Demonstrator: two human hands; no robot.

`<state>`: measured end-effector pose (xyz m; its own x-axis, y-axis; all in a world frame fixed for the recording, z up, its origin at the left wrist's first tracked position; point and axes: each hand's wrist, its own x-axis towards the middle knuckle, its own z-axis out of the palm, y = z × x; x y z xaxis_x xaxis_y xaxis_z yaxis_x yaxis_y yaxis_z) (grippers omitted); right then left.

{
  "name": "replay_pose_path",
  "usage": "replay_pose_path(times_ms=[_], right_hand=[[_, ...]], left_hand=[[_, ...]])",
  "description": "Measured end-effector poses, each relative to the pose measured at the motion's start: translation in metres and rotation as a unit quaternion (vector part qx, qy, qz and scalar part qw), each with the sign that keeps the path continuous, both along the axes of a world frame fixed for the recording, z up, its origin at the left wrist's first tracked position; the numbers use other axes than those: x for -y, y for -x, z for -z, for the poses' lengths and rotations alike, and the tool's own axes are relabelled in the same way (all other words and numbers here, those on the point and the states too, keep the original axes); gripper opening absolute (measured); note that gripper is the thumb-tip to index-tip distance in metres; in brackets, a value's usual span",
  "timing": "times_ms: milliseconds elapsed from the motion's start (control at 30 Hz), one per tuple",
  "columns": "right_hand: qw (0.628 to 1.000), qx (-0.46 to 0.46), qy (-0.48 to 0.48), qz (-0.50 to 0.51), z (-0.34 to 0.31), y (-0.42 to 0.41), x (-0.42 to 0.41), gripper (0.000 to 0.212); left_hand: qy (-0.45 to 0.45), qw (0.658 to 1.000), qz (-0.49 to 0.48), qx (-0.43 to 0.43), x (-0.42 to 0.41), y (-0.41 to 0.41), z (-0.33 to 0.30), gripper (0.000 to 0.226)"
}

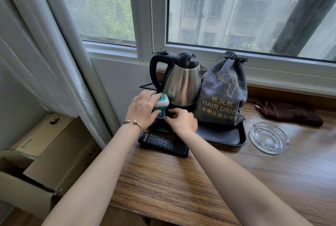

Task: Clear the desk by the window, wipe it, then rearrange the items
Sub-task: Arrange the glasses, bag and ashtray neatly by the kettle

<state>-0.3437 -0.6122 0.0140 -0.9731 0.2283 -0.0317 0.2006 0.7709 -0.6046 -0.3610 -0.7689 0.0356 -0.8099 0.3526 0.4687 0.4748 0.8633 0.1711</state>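
Stretching under the window, the wooden worktop (181, 180) carries everything else, and the black tray (223, 135) near its far left corner serves as the landmark. Left of the tray, off the worktop's edge, hangs a pale curtain (54, 47), with open cardboard boxes (41, 153) below it. On the tray's back right part leans a grey drawstring hair dryer bag (224, 89) printed with yellow lettering, touching the stainless electric kettle (181, 82) that stands on the tray's back left part with its black handle turned left. Right of the tray, against the wall below the sill, lies a crumpled dark brown cloth (291, 114). Just in front of the tray's left end lies a black remote control (163, 143), parallel to the tray's front edge. Right of the tray's front corner, close but apart from it, sits a clear glass ashtray (269, 137). Over the tray's left end, the left hand (142, 109), a bangle on its wrist, curls around a small white and teal plug-in device (160, 105) with a clear bottle at its bottom. The right hand (181, 121) meets it from the right, fingers curled and pinching at that clear bottom; the exact grip is partly hidden.
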Motion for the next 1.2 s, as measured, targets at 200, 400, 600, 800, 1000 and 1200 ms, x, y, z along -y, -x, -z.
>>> replay_pose_path(times_ms=[200,400,600,800,1000,1200], right_hand=[[0.993,-0.107,0.005,-0.052,-0.010,-0.034,-0.029,0.025],[0.968,-0.164,-0.076,-0.173,0.007,-0.074,-0.051,0.031],[0.951,-0.149,-0.162,-0.216,0.020,-0.091,-0.057,0.056],[0.947,-0.116,-0.178,-0.239,0.013,-0.095,-0.057,0.057],[0.940,-0.174,-0.183,-0.229,0.012,-0.097,-0.068,0.049],[0.939,-0.243,-0.162,-0.185,-0.003,-0.070,-0.097,0.045]], left_hand=[[-0.040,0.982,0.175,-0.052,0.014,-0.035,0.011,0.027],[0.007,0.982,0.147,0.119,0.033,-0.051,0.024,0.055],[0.047,0.972,0.088,0.211,0.028,-0.059,0.029,0.067],[0.043,0.970,0.079,0.227,0.024,-0.065,0.029,0.052],[-0.024,0.976,0.090,0.196,0.016,-0.071,0.028,0.047],[-0.037,0.987,0.069,0.140,-0.020,-0.051,0.004,0.048]])
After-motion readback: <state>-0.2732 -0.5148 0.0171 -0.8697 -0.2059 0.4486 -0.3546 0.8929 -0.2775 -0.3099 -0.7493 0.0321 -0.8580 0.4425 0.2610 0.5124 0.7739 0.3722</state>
